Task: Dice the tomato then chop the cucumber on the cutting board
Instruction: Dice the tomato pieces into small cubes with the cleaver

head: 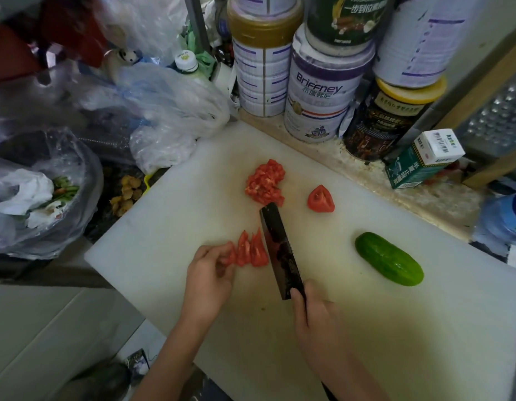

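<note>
Left hand [209, 273] pinching tomato wedges [249, 251], right hand [314, 311] gripping knife [280, 250] alongside

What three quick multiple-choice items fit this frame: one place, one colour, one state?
1. The cucumber lies: A) right of the knife, on the cutting board; B) left of the knife; C) in a bag.
2. The cutting board is: A) green; B) white; C) black.
3. The left hand: A) lies flat; B) lifts the cucumber; C) holds the tomato strips with curled fingers.

A: it lies alone on the board's right part.
B: its bare surface is white.
C: its fingers curl over the strips beside the blade.
</note>
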`<control>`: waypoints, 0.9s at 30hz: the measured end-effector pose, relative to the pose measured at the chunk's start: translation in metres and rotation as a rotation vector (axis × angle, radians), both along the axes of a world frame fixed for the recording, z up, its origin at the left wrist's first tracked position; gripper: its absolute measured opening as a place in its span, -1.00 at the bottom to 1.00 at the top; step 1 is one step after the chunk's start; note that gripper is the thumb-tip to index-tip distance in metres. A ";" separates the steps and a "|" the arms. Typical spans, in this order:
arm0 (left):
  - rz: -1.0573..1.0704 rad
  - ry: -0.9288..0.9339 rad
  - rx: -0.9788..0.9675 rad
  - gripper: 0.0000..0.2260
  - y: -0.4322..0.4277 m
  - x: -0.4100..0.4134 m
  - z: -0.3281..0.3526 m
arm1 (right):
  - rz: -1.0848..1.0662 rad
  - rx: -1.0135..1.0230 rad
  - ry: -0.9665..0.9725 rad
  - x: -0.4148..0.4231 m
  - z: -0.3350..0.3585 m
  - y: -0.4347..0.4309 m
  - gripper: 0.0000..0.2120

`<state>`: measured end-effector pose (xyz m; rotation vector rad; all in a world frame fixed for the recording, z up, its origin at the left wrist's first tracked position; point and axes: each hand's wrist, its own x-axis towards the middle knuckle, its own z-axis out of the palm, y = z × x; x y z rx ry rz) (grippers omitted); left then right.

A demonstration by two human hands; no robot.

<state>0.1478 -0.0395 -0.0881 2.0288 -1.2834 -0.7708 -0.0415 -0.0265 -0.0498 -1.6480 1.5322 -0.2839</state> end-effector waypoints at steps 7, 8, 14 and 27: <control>-0.124 -0.202 -0.155 -0.68 -0.003 -0.011 -0.004 | 0.039 -0.029 -0.012 0.002 -0.003 -0.002 -0.86; -0.130 -0.219 -0.167 -0.69 -0.001 -0.013 -0.004 | 0.042 -0.027 -0.011 0.002 -0.003 -0.002 -0.85; -0.032 -0.150 -0.212 -0.75 0.007 -0.021 -0.006 | 0.075 -0.019 0.005 0.002 -0.002 -0.003 -0.88; 0.135 -0.431 0.051 -0.29 -0.014 -0.066 -0.010 | 0.018 -0.081 -0.010 -0.014 -0.009 -0.008 -0.83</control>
